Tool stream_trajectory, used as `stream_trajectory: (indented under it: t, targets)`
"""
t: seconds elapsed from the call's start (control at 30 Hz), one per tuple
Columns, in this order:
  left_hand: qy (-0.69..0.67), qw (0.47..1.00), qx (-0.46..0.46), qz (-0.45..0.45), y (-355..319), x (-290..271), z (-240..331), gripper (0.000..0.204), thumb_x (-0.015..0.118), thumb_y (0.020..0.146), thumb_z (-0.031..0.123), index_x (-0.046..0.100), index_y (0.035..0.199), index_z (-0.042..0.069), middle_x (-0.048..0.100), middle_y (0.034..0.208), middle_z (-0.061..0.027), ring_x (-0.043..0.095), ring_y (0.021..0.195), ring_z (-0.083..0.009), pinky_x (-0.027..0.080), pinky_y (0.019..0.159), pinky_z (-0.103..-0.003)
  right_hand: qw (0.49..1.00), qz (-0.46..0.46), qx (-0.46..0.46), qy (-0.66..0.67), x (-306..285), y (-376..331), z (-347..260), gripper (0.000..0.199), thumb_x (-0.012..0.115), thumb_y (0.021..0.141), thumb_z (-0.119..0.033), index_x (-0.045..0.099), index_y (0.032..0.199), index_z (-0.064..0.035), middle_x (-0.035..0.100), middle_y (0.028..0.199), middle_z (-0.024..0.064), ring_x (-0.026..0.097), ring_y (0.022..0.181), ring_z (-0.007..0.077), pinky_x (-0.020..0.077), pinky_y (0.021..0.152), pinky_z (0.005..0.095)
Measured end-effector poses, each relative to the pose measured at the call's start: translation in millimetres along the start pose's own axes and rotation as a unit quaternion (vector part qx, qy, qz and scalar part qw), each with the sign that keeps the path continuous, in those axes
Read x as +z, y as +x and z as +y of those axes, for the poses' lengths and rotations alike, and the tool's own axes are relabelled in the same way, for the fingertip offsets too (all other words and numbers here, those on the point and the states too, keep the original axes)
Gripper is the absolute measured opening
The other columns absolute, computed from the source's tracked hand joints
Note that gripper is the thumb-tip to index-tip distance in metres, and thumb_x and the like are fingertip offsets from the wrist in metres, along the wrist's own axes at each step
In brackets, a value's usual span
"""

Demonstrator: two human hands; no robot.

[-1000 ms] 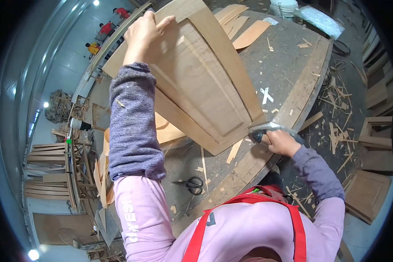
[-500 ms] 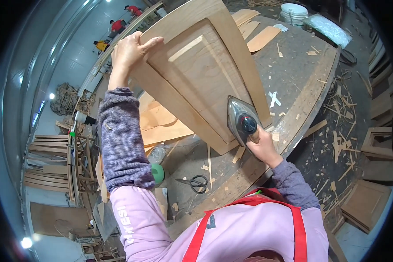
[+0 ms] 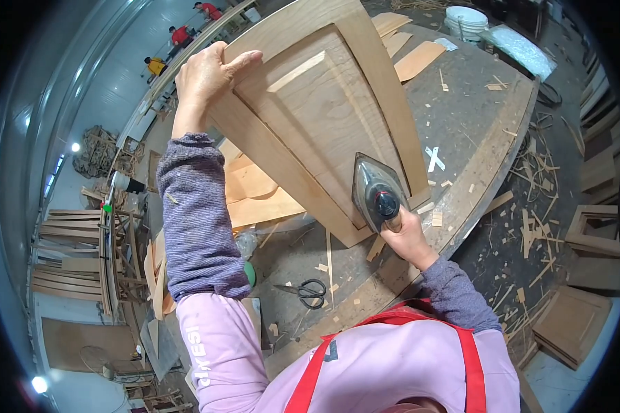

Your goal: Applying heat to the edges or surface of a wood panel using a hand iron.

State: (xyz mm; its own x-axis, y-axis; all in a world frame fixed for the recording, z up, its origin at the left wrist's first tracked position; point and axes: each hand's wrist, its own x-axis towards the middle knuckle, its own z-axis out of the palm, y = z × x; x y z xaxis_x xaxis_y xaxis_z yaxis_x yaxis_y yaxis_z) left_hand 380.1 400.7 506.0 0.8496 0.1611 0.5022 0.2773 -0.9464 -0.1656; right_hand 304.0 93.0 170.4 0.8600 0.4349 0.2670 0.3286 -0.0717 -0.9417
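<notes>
Left hand [image 3: 210, 72] is gripping the upper corner of a raised-panel wooden cabinet door [image 3: 317, 110], which is standing tilted on the workbench [image 3: 475, 117]. Right hand [image 3: 406, 234] is closing around the handle of a clothes iron [image 3: 377, 193], pressing it on the door's lower edge at 5 o'clock. Scissors [image 3: 308, 290] are lying at 6 o'clock beneath the door, well apart.

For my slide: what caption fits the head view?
Left hand steadies a wooden door panel; right hand presses an iron on it.

- Pale lilac overshirt with short sleeves; white lettering runs down the left one.
- Grey-purple knit undersleeves, slightly speckled, cover both forearms to the wrists.
- 2 red apron straps cross the chest.
</notes>
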Motion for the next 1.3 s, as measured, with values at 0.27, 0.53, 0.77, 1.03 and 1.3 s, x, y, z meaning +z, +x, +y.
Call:
stream_trajectory:
  t: [0.27, 0.53, 0.77, 1.03, 1.3]
  targets:
    - [0.004, 1.0, -0.012, -0.007, 7, 7, -1, 0.071, 0.058, 0.076, 0.082, 0.051, 0.07, 0.012, 0.069, 0.075, -0.0111, 0.069, 0.077, -0.0284, 0.053, 0.071, -0.042, 0.999, -0.035, 0.003, 0.032, 9, 8, -4, 0.027, 0.066, 0.075, -0.001, 0.062, 0.101, -0.0002, 0.065, 0.08, 0.0152, 0.065, 0.073, 0.0208, 0.0525, 0.07, 0.0343]
    - [-0.034, 0.997, 0.003, 0.07, 2, 3, 17, 0.069, 0.066, 0.074, 0.075, 0.057, 0.075, 0.007, 0.069, 0.079, -0.0177, 0.067, 0.079, -0.037, 0.05, 0.069, -0.048, 0.997, -0.056, -0.049, 0.003, 6, -1, -11, 0.037, 0.066, 0.074, -0.008, 0.06, 0.11, -0.0018, 0.065, 0.084, 0.0253, 0.065, 0.085, 0.0449, 0.053, 0.07, 0.0456]
    - [-0.012, 0.998, -0.011, 0.06, -28, -28, 12, 0.071, 0.062, 0.075, 0.077, 0.059, 0.078, 0.006, 0.069, 0.081, -0.0177, 0.068, 0.082, -0.0396, 0.051, 0.068, -0.049, 0.982, -0.156, -0.074, -0.076, 8, -31, -14, 0.032, 0.067, 0.074, -0.017, 0.061, 0.1, 0.0004, 0.066, 0.086, 0.0263, 0.066, 0.085, 0.0448, 0.0528, 0.072, 0.0465]
    - [-0.029, 0.99, 0.016, 0.139, -42, -44, 35, 0.068, 0.054, 0.082, 0.075, 0.064, 0.08, 0.008, 0.07, 0.077, -0.0142, 0.07, 0.076, -0.0322, 0.055, 0.063, -0.043, 0.963, -0.19, 0.058, -0.183, -35, -73, -15, 0.034, 0.069, 0.073, -0.022, 0.063, 0.097, 0.0008, 0.067, 0.087, 0.027, 0.066, 0.084, 0.0443, 0.0533, 0.075, 0.0473]
    - [-0.027, 0.982, 0.02, 0.184, -73, -66, 40, 0.065, 0.052, 0.086, 0.072, 0.062, 0.077, 0.009, 0.069, 0.075, -0.0122, 0.07, 0.072, -0.0303, 0.055, 0.06, -0.042, 0.956, -0.019, 0.143, -0.256, -116, -162, -15, 0.028, 0.067, 0.073, -0.021, 0.065, 0.089, 0.0016, 0.066, 0.086, 0.0265, 0.067, 0.084, 0.0418, 0.0543, 0.075, 0.0469]
